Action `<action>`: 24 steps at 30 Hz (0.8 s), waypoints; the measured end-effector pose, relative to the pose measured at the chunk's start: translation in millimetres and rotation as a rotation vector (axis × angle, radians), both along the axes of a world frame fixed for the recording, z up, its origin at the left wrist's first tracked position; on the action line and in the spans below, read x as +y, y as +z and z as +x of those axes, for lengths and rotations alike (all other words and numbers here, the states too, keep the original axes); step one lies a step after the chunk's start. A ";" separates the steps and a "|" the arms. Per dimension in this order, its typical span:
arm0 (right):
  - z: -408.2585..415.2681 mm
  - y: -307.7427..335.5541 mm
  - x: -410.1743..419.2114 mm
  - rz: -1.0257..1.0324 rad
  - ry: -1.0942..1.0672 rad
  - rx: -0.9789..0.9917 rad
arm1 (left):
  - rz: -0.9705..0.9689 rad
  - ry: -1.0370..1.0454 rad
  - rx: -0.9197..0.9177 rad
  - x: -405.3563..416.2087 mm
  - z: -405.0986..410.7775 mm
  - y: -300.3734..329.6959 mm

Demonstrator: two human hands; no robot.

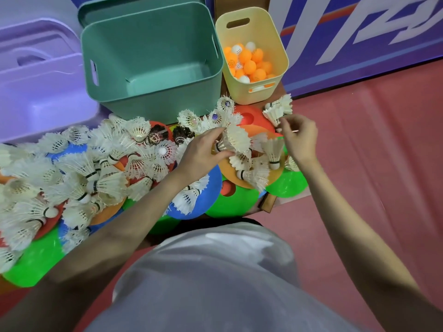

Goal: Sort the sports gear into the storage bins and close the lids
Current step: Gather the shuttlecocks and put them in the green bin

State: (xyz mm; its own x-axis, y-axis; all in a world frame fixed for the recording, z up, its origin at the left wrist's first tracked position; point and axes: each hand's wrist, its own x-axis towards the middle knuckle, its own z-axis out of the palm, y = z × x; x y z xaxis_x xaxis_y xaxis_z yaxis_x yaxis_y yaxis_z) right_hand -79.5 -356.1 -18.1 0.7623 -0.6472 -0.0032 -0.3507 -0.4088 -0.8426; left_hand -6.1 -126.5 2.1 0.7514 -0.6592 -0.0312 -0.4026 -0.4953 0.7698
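At the centre of the frame, the left hand pinches a white shuttlecock by its cork end, thumb and fingers curled round it, feathers fanning toward the upper right. Just right of it, the right hand grips a second shuttlecock by the feather edge, lifted above the pile near the yellow bin, which sits in the upper middle and holds orange and white table-tennis balls. Left of that bin stands the green bin, open, with nothing visible inside. A purple bin fills the upper left. Loose shuttlecocks spread across the left and centre, lying on flat coloured disc cones.
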 end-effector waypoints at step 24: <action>81.4 -24.0 -56.1 -0.594 0.577 0.508 | 0.040 0.142 0.048 -19.6 16.1 -0.2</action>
